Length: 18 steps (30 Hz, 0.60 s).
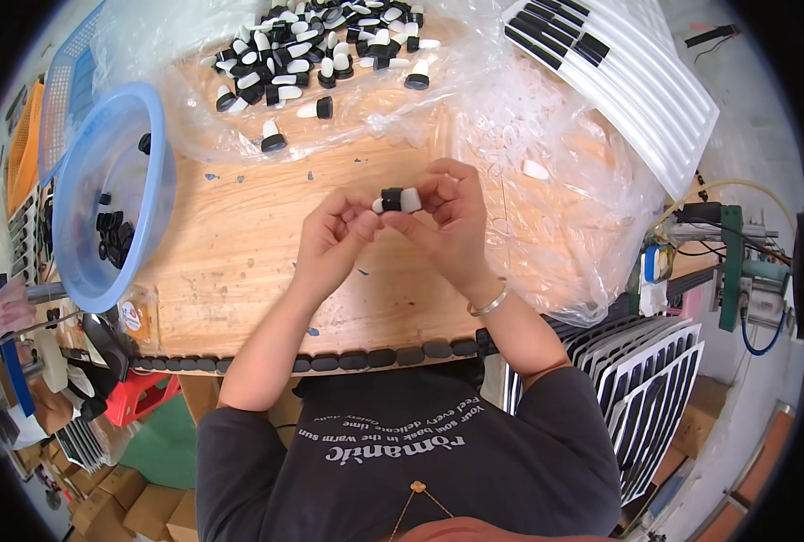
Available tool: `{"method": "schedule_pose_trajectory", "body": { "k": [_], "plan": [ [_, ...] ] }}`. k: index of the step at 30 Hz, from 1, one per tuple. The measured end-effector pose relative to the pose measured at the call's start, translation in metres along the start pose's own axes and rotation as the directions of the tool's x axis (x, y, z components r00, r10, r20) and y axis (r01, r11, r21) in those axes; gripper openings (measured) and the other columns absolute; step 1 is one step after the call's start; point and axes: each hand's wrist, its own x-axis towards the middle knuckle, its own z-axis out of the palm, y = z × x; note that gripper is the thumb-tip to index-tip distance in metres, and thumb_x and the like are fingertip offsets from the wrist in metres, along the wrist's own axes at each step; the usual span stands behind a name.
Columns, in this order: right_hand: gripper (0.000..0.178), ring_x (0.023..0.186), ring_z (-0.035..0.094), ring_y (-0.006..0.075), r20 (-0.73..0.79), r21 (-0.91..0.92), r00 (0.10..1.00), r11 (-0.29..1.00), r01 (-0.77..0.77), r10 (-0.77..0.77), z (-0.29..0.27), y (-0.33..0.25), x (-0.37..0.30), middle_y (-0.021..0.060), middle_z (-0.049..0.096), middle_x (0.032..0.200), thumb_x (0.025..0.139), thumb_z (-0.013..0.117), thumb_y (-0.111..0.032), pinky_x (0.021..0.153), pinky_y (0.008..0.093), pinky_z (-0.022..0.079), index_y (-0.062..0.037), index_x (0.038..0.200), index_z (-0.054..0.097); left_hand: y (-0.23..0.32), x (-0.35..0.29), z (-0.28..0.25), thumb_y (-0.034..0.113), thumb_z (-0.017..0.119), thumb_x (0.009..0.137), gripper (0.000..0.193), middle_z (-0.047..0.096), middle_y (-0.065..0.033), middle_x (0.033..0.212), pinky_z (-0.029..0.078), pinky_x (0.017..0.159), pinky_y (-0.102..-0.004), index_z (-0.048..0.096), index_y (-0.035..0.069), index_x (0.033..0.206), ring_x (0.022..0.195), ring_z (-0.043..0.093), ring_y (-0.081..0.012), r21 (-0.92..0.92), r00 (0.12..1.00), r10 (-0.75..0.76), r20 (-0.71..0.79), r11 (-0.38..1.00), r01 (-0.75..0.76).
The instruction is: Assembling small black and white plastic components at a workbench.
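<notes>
Over the middle of the wooden table (230, 298), a small piece with a black collar and white ends (391, 200) is held between both hands. My left hand (334, 230) pinches its left end with thumb and fingertips. From the other side, my right hand (447, 217) grips the wider white end, with a bracelet (488, 298) on that wrist. Beyond the hands lies a heap of similar black-and-white pieces (298, 66) on clear plastic sheeting. Closer to me, a few stand or lie apart, among them one upright piece (273, 137).
At the left, a blue basin (160, 163) holds several black parts. Crumpled clear plastic (564, 226) covers the table's right side, with a single white piece (535, 170) on it. White slotted trays (655, 117) lie at the far right; more trays (641, 388) stand stacked beside me.
</notes>
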Motion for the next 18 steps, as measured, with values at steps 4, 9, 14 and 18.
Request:
{"method": "schedule_pose_trajectory", "body": {
  "k": [4,9,14,18],
  "plan": [
    [0.054,0.082,0.062,0.0109,0.078,-0.055,0.997,0.998,-0.011,0.015,-0.002,-0.001,-0.001,0.0059,0.059,0.089,0.07,0.075,0.005,0.073,0.0234,0.052,-0.0056,0.11,0.04,-0.001,-0.002,-0.003,0.007,0.053,0.092,0.006,0.058,-0.0027,0.082,0.042,0.064,-0.0185,0.055,0.001,0.095,0.071,0.051,-0.006,0.053,0.998,-0.026,0.052,0.998,0.023],
    [0.045,0.08,0.061,0.0106,0.088,-0.017,0.996,0.999,0.036,-0.034,-0.002,-0.005,-0.002,0.0067,0.06,0.088,0.071,0.076,0.003,0.073,0.0236,0.052,-0.0056,0.1,0.043,-0.001,0.003,-0.014,0.004,0.053,0.091,0.004,0.057,-0.0005,0.082,0.04,0.065,-0.0175,0.056,0.001,0.093,0.072,0.051,-0.0054,0.535,0.933,0.357,0.051,0.779,-0.327],
    [0.03,0.078,0.06,0.0107,0.135,-0.191,0.988,0.976,0.101,-0.076,-0.009,-0.003,-0.002,0.0063,0.06,0.088,0.071,0.075,0.004,0.074,0.024,0.052,-0.002,0.091,0.053,0.004,0.001,-0.002,0.0,0.055,0.09,0.003,0.055,-0.0015,0.086,0.04,0.066,-0.0167,0.056,0.0,0.093,0.076,0.052,-0.005,0.04,0.992,0.092,0.081,0.995,-0.096],
    [0.021,0.081,0.06,0.0109,0.107,-0.187,0.99,0.976,0.113,-0.094,-0.007,-0.008,-0.002,0.0059,0.061,0.088,0.072,0.073,0.006,0.075,0.0237,0.051,0.0001,0.087,0.06,-0.001,-0.003,-0.004,-0.001,0.056,0.089,0.005,0.055,-0.0021,0.088,0.04,0.066,-0.0165,0.056,0.0,0.093,0.077,0.051,-0.0049,0.092,0.989,0.137,0.063,0.986,-0.142]
  ]
}}
